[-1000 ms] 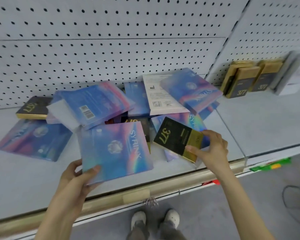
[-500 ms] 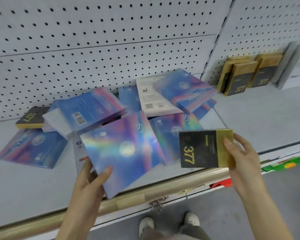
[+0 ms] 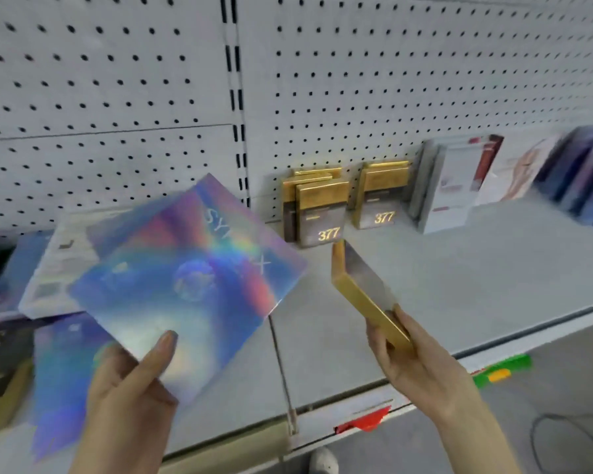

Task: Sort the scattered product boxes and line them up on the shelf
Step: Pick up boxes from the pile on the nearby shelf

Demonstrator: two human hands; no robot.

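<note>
While the person stands close against the shelf [image 3: 459, 268], both hands are up in front of it, each closed on a box. The left hand [image 3: 131, 381], down at about seven o'clock in the view, pinches a wide, flat rainbow box [image 3: 192, 278] by its near corner, thumb on top and fingers underneath; the box is tilted, its far corner pointing up toward the pegboard [image 3: 391, 80] at twelve o'clock. The right hand [image 3: 421, 357], at roughly five o'clock, grips a slim gold-edged box [image 3: 360, 289] by its near end, held edge-on above the shelf so its far end points at the standing boxes. Those are black-and-gold boxes [image 3: 322, 213] marked 377, upright against the pegboard just right of centre, with a second such stack [image 3: 382, 196] beside them at one o'clock. Further right, at two o'clock, white boxes [image 3: 452, 186] stand upright, then darker ones too blurred to make out. Off at nine o'clock, more blue boxes [image 3: 65, 371] and a white one lie loose and overlapping behind the rainbow box. A shoe [image 3: 322, 460] shows on the floor at six o'clock.
</note>
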